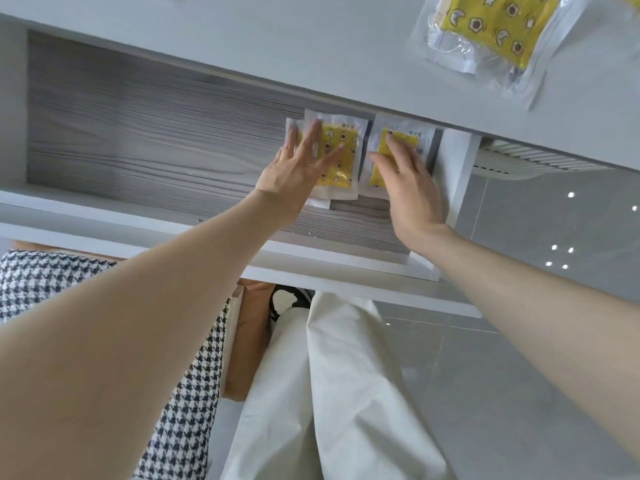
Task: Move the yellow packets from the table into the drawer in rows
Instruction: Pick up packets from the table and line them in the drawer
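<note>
The drawer stands pulled out below the white table top, with a grey wood-grain floor. At its far right lie yellow packets in clear wrappers. My left hand rests with straight, spread fingers on the left packet, which overlaps another packet underneath. My right hand lies flat on the right packet, next to the drawer's right wall. One more yellow packet lies on the table top at the upper right.
The drawer's left and middle floor is bare wood grain. Its white front rim runs below my arms. A houndstooth fabric and my light trousers are beneath, with grey floor tiles to the right.
</note>
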The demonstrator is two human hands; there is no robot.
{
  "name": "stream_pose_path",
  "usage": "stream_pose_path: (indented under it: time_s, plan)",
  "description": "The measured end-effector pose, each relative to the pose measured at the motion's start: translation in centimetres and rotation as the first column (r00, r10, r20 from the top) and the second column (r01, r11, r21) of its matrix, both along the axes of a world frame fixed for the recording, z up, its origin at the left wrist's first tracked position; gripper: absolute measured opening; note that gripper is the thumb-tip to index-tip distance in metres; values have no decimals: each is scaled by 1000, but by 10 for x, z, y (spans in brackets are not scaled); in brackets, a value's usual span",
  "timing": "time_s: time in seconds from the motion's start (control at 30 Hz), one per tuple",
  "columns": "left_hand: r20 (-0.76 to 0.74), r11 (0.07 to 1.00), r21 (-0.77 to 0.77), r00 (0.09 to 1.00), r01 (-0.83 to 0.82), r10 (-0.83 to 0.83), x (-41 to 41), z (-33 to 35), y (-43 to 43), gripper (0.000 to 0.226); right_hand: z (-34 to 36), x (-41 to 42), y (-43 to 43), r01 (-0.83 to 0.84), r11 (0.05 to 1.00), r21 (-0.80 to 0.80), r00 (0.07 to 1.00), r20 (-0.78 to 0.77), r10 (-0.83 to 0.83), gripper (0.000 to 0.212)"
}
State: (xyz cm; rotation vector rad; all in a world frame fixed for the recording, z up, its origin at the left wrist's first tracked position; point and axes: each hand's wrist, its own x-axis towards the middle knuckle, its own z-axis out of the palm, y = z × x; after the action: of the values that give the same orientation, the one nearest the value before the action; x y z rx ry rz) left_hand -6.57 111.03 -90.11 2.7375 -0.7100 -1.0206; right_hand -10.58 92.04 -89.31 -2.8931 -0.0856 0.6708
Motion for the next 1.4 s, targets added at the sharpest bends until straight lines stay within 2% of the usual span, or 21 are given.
stream_pose_path:
  time_s: [0.17, 0.23, 0.33, 0.47, 0.57, 0.67, 0.8, 0.87, 0.97, 1.1, 1.23, 1.4]
  plan:
    - [-15, 999, -37, 999, -34, 33, 16, 1, -12, 100, -3, -9, 2, 158, 987, -17, 987, 33, -157, 74]
    - [10, 989, -84, 992, -122, 123, 10, -2, -7, 105, -2, -12, 6, 174, 985, 0, 984, 48, -174, 73]
    - [19, 923, -83, 925, -376, 379, -6, -1, 4, 111, 1, -16, 16, 70, 988, 137, 990, 116, -87, 68]
    - [-24, 860, 10, 860, -510, 510, -32, 10, 13, 113, 1, -20, 36, -175, 963, 205, 983, 91, 159, 82]
    - [-70, 760, 3, 758, -650, 649, -34, 12, 12, 102, -3, -16, 46, -170, 967, 190, 985, 10, 172, 98]
    - [-154, 645, -24, 640, -764, 753, -25, 8, 7, 85, -11, -8, 51, -158, 974, 162, 985, -42, 167, 103]
    - [-57, 612, -112, 620, -783, 782, -17, 1, 5, 60, -16, -8, 51, -148, 978, 144, 988, -22, 153, 95]
    - [-63, 574, -163, 589, -802, 806, -13, 0, 3, 52, -16, -10, 48, -132, 982, 134, 991, -4, 134, 92]
    - [-165, 445, -202, 478, -872, 863, -7, -1, -1, 41, -15, -12, 42, -136, 984, 112, 991, 16, 135, 89]
    - [-376, 187, -198, 251, -962, 892, 4, -2, -7, 30, -13, -13, 34, -114, 991, 67, 993, 49, 111, 89]
    - [-499, 16, -110, 69, -994, 864, 8, -6, -13, 24, -14, -11, 27, -84, 994, 72, 995, 51, 81, 82]
    - [-614, -262, 92, -262, -961, 744, 5, -2, -14, 15, -2, -9, 30, -81, 994, 76, 996, 37, 78, 67]
